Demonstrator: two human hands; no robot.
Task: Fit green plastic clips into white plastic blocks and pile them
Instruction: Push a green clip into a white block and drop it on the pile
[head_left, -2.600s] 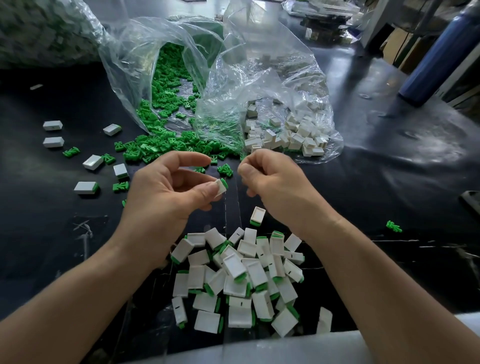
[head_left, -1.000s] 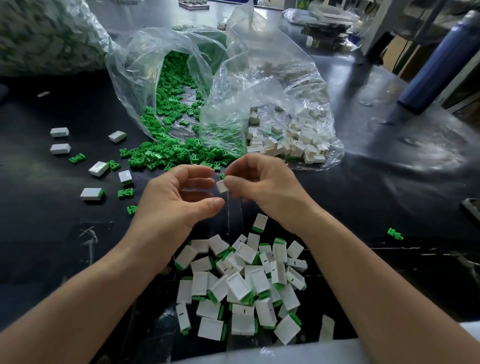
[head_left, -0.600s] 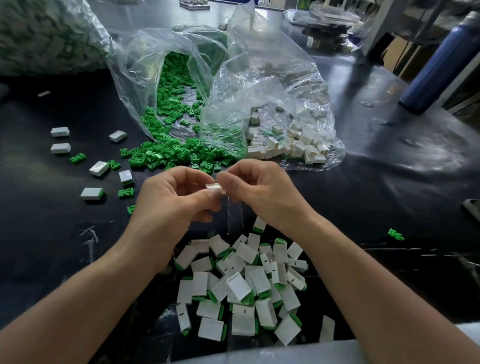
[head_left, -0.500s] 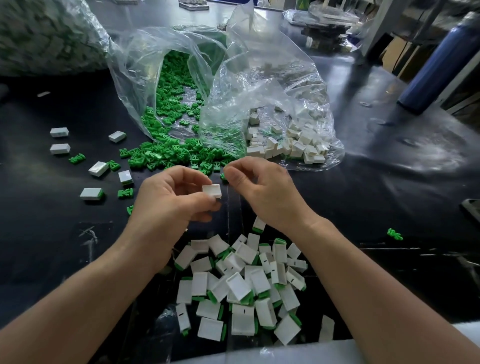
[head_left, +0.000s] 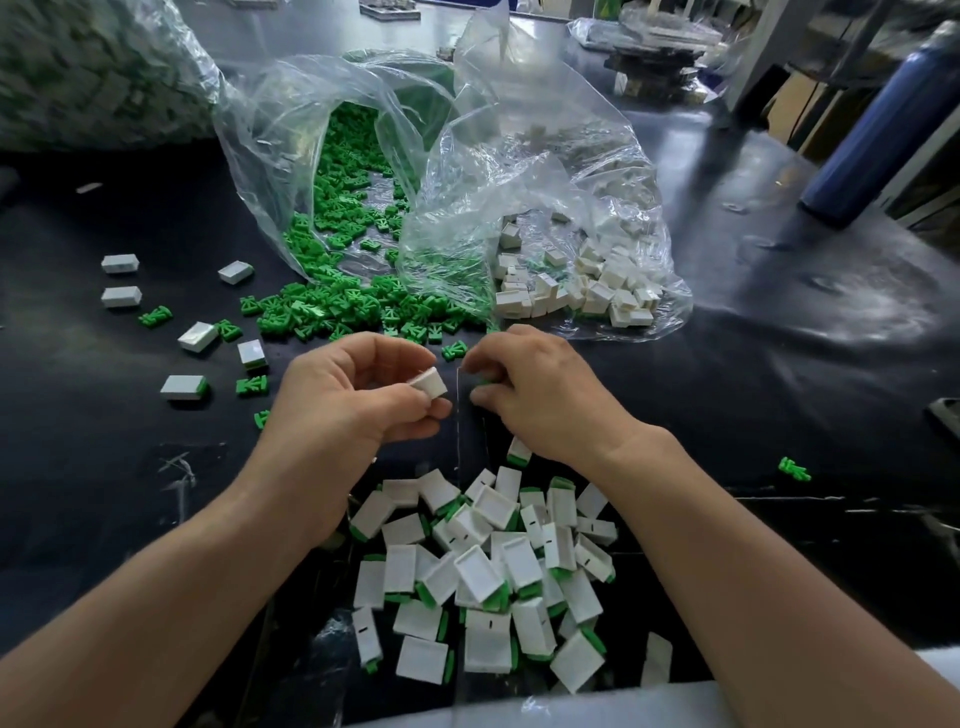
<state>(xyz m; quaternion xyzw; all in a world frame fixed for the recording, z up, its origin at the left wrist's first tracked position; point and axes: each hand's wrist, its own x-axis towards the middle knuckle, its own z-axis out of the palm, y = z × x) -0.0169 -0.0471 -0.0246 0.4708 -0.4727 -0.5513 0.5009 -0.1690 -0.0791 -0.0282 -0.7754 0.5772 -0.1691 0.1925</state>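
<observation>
Just beyond the finished pile (head_left: 483, 571) the left hand (head_left: 343, 405) pinches a white block (head_left: 429, 383) by its flat faces — light, rigid, slick, I judge — while the right hand (head_left: 540, 395) curls its fingers on what looks like a green clip (head_left: 482, 383).

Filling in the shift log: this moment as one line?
left hand: holds white block | right hand: pinches green clip | clip not yet fitted | finished pile nearer the person

head-worn, looking down, close over table (head_left: 779, 395)
</observation>
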